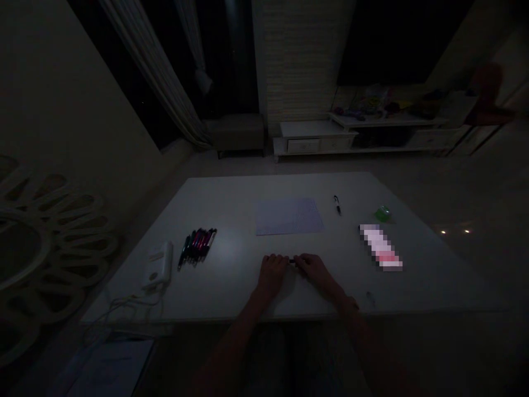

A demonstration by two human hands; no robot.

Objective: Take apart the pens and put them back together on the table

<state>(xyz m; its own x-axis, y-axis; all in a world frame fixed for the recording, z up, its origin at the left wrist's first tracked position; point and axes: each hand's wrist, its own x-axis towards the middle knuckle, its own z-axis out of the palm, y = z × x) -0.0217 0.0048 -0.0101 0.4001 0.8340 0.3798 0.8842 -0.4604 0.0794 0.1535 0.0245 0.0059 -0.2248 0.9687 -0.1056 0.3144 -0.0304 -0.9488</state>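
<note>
Head view, dim light. Worktop, white: carrying all items listed below.

Left hand: fingers curling inward, pinching the left end of a slim dark piece. Right hand: thumb and fingers closing on the other end of the same piece. The piece, probably a pen or part of one, is lying between the two hands near the front edge of the worktop; most of it is hiding under the fingers, so its exact kind is not telling.

Printed or written sheet: lying flat just beyond the hands, its text too faint for reading. Black-and-white pen: resting singly, right of the sheet. Pens, assorted dark and pinkish colours: lying side by side in a row, well left of the hands. White box-shaped device, with cable: sitting at the far left. Phone, screen blurred: lying at right. Green round container: standing just beyond the phone.

Step, by judgement: the two hands are handling the piece from opposite ends, perhaps fitting or separating it. The next move is seemingly calling for both pinches staying firm and the ends staying in line.
</note>
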